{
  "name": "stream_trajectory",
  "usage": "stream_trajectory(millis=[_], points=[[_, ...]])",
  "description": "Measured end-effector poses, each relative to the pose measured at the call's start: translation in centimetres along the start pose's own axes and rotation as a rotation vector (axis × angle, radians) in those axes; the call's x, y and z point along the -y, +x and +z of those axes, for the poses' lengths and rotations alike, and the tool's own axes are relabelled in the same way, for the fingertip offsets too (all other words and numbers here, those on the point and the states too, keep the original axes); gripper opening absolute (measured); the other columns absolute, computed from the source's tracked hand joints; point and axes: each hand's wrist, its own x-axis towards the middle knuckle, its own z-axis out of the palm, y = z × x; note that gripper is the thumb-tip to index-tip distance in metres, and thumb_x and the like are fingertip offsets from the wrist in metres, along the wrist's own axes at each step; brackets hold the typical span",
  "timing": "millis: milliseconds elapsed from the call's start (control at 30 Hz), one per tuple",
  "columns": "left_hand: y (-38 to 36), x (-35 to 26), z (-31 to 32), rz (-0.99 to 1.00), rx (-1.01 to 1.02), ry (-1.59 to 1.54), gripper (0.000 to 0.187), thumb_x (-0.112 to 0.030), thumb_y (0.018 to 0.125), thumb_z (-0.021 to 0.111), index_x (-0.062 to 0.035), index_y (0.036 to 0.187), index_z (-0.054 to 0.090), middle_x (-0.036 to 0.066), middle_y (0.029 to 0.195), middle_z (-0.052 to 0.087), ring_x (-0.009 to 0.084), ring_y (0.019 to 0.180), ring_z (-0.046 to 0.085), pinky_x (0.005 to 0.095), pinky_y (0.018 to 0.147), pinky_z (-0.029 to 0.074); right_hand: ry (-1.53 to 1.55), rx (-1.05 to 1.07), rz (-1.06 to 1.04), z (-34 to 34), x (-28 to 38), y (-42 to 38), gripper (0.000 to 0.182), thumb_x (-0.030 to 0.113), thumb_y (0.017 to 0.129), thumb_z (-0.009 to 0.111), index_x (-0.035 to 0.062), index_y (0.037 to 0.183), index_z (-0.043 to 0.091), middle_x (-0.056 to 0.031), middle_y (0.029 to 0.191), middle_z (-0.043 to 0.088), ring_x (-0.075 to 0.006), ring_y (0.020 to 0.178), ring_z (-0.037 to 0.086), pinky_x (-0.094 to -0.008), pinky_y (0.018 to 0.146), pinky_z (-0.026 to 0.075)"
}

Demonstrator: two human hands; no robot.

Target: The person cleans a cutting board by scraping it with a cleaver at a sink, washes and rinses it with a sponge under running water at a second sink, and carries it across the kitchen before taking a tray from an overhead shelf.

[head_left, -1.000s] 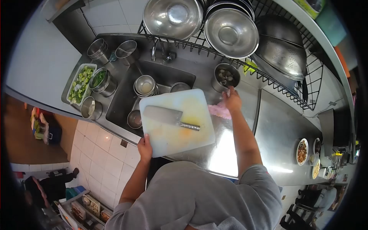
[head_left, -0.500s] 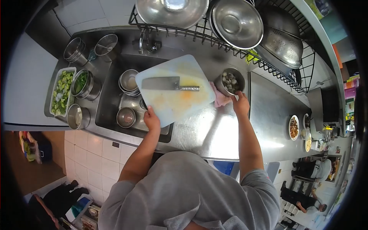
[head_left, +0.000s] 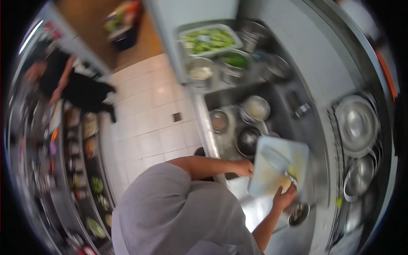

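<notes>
My left hand is closed on the near edge of a white, yellow-stained cutting board, which lies partly over the sink. On the board rests a cleaver with a broad steel blade and a metal handle. My right hand is at the end of that handle, its fingers closed about it, though motion blurs the grip. Just beyond this hand stands a small steel pot with pale pieces in it.
Inside the sink are stacked steel bowls, a small bowl and a dark round bowl. A basket of cut greens sits past it. Metal bowls fill a wire rack. Another person stands across the tiled floor.
My view has swung left. My right hand has left the small pot and come to the cleaver's handle on the board. The left hand still holds the board's edge.
</notes>
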Motion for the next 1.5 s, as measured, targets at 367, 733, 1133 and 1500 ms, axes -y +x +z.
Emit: stream_trajectory(millis=[367,733,1133,1500], points=[[-28.6,-0.6,-8.0,-0.519,-0.908,0.007,0.037,-0.036,0.097,0.073,-0.0004,0.101,0.079,0.024,0.098,0.078,0.0423,0.096,0.076,0.0521,0.088,0.059,-0.282,-0.385,-0.491,8.0,-2.0,6.9,0.055,0.063,0.099,0.060,0.0133,0.118,0.075,-0.0135,0.123,0.071,-0.0374,0.107,0.066,-0.0605,0.085,0.051],[-37.0,1.2,-5.4,-0.733,-1.011,-0.173,0.033,-0.029,0.100,0.073,0.0029,0.105,0.079,0.018,0.090,0.078,0.0272,0.084,0.075,0.0411,0.078,0.060,0.095,0.089,0.095,-0.1,1.0,3.1,0.058,0.055,0.112,0.055,0.0007,0.116,0.076,-0.0294,0.108,0.078,-0.0529,0.099,0.073,-0.0603,0.081,0.058],[-0.6,-1.5,-19.6,-0.109,-0.279,0.048,0.036,-0.029,0.104,0.071,0.0022,0.086,0.069,0.012,0.076,0.071,0.0194,0.067,0.066,0.0387,0.065,0.050,0.067,0.238,0.475,2.5,6.9,-3.5,0.056,0.020,0.103,0.067,0.0162,0.155,0.050,-0.0222,0.129,0.062,-0.0427,0.110,0.070,-0.0531,0.093,0.060],[26.7,-3.8,-42.2,0.155,-0.728,0.430,0.023,-0.024,0.099,0.070,-0.0021,0.103,0.078,0.023,0.108,0.076,0.0445,0.104,0.072,0.0521,0.094,0.058,0.467,0.030,0.319,2.7,15.0,6.2,0.042,0.011,0.098,0.075,0.0030,0.139,0.068,-0.0193,0.141,0.063,-0.0326,0.115,0.069,-0.0402,0.088,0.063]])
